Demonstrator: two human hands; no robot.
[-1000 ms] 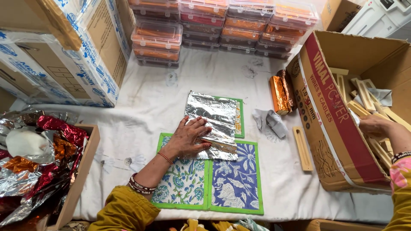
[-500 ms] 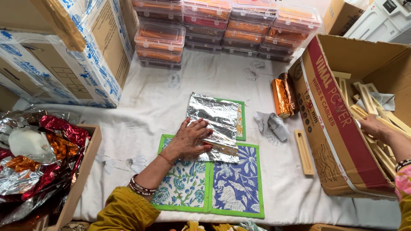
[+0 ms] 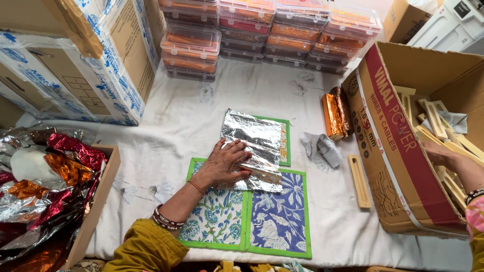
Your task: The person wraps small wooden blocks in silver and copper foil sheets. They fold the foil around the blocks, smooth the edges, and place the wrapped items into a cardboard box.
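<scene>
Stacked clear lidded containers (image 3: 272,35) with orange and red contents at 12 o'clock on the white-clothed table (image 3: 166,126). Taped cardboard cartons (image 3: 85,65) at 10 o'clock. Box of crumpled red, orange and silver foil wrappers (image 3: 45,191) at 8 o'clock. Orange foil-wrapped packet (image 3: 337,113) at 2 o'clock, grey rag (image 3: 321,147) just below it. Lone pale wooden tray (image 3: 360,180) at 4 o'clock.

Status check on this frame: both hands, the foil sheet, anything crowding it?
Left hand flat on silver foil sheet, pinning it to the floral mats. Right hand inside the cardboard box, among wooden pieces; grip unclear. Crumpled grey cloth beside foil, apart.
</scene>
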